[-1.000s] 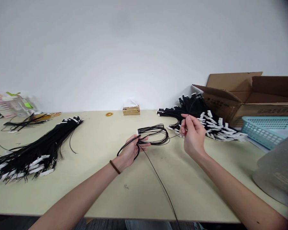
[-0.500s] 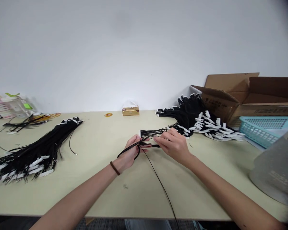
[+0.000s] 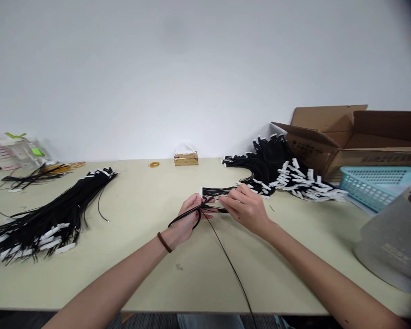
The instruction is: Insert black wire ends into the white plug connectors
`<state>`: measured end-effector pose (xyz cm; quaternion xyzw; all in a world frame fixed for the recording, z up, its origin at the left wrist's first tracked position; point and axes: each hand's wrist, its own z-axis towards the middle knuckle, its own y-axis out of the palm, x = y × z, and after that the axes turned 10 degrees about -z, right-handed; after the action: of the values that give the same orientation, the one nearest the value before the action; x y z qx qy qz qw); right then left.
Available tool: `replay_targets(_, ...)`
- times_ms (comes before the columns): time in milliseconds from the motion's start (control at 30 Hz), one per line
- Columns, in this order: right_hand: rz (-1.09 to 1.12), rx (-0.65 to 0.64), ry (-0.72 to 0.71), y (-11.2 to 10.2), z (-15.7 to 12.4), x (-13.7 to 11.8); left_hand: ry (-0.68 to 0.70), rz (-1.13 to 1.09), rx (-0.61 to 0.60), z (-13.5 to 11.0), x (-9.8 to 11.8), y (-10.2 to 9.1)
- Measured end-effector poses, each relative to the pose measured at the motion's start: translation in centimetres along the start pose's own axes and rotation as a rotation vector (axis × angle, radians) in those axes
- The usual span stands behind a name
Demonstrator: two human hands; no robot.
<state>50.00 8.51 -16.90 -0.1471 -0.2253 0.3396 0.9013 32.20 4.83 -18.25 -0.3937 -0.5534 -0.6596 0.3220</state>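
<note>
At the middle of the table, my left hand (image 3: 189, 214) is closed around a black wire harness (image 3: 219, 191) with a white connector at its near-left end. A black loop of the wires hangs over the left wrist. My right hand (image 3: 248, 205) pinches some of the thin wires to the right of the connector; its fingertips partly hide them. One long single wire (image 3: 231, 265) trails from between the hands down over the table's front edge.
To the left lies a bundle of black harnesses (image 3: 65, 201). A larger pile (image 3: 270, 160) is at the right, beside a cardboard box (image 3: 315, 146), a turquoise basket (image 3: 363, 187) and a grey container (image 3: 393, 246). A gold tissue box (image 3: 186, 158) stands by the wall.
Both hands keep nearly the same place and hold. The wires between them have shifted slightly, and the whole view has moved a little.
</note>
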Motion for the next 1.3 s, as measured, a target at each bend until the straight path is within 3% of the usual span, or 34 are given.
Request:
replay_targets(333, 0.322, -0.080, 0.261, 0.0, 0.1, -0.5, 0.010, 0.044, -0.002, 0.0, 0.0, 0.4)
replay_targets(800, 0.134, -0.134, 0.079, 0.1, -0.2, -1.2, -0.050, 0.128, -0.049, -0.3, 0.0, 0.9)
replay_targets(1167, 0.102, -0.135, 0.090, 0.6, -0.4, -1.2, -0.012, 0.051, -0.016, -0.3, -0.5, 1.0)
replay_targets(1300, 0.102, -0.148, 0.074, 0.9, -0.5, -1.2, -0.021, -0.036, 0.056, 0.0, -0.2, 0.6)
